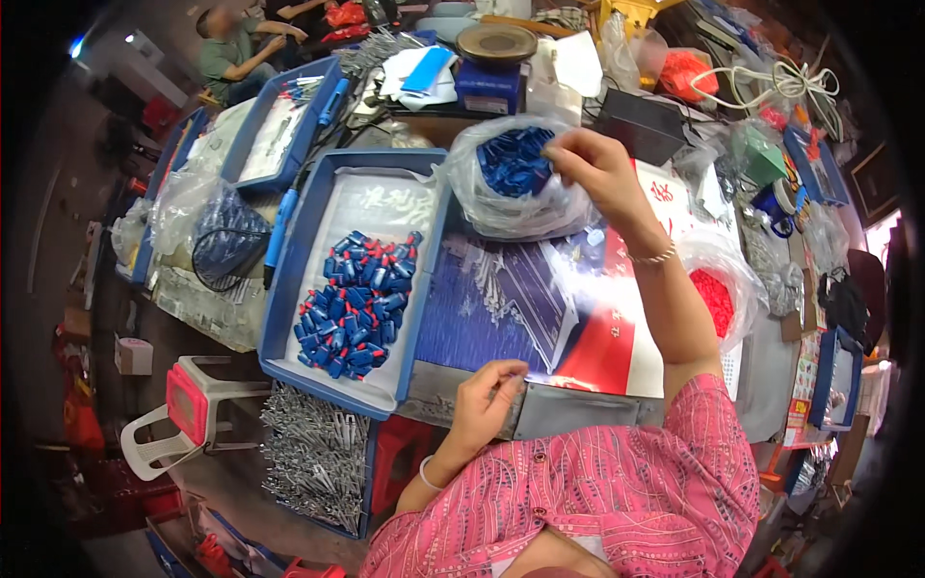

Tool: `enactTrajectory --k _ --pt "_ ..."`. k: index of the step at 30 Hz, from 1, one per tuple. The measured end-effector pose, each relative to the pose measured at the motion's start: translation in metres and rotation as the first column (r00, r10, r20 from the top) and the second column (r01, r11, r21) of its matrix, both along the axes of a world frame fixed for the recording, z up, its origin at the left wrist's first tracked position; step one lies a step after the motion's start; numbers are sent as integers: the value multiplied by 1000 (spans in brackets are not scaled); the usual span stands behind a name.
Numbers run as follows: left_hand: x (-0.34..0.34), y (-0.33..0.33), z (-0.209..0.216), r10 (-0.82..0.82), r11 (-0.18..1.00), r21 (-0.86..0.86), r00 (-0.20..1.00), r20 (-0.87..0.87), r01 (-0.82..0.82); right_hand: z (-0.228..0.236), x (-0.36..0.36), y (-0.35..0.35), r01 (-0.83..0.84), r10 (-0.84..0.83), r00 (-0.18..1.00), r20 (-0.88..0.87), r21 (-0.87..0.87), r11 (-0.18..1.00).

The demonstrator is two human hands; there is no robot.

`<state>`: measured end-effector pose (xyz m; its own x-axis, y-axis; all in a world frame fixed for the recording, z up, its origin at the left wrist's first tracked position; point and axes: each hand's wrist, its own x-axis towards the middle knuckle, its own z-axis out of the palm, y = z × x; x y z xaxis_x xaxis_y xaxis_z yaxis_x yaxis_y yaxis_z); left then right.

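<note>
Crowding the far edge of the desk [578, 420], I see a round metal pan [496, 41] above a dark blue box [489, 85], a black box [643, 123] and a coiled white cable [771, 82]. Toward the right edge sits a clear plastic bag of small red pieces [711, 301], beyond my right forearm. On the left side, a blue rectangular plastic tray [326, 389] carries a heap of blue pieces with red ends [355, 303], pointing in mixed directions; its long axis runs from the near edge toward the far one. Between tray and black box stands a round clear plastic bag [530, 227], mouth upward, filled with slim blue pieces [514, 159] lying every way. My right hand [593, 169] is over that bag's right rim, fingertips drawn together; I cannot tell whether they grip a piece. My left hand [489, 397] is at the near edge, thumb and fingers narrow, contents unclear.
</note>
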<state>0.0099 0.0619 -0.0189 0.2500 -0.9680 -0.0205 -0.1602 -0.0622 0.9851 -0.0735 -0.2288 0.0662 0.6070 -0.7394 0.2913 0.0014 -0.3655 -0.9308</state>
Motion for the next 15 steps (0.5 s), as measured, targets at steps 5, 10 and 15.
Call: enactTrajectory --k 5,10,15 --pt "-3 -25 2 -81 991 58 882 -463 121 -28 -61 63 -233 53 963 264 716 658" --pt "-21 -48 5 -110 983 29 707 -699 181 -68 -88 107 -266 8 952 307 812 519" --pt "-40 -56 5 -119 958 54 559 -821 283 -74 -106 129 -159 -23 974 224 760 630"
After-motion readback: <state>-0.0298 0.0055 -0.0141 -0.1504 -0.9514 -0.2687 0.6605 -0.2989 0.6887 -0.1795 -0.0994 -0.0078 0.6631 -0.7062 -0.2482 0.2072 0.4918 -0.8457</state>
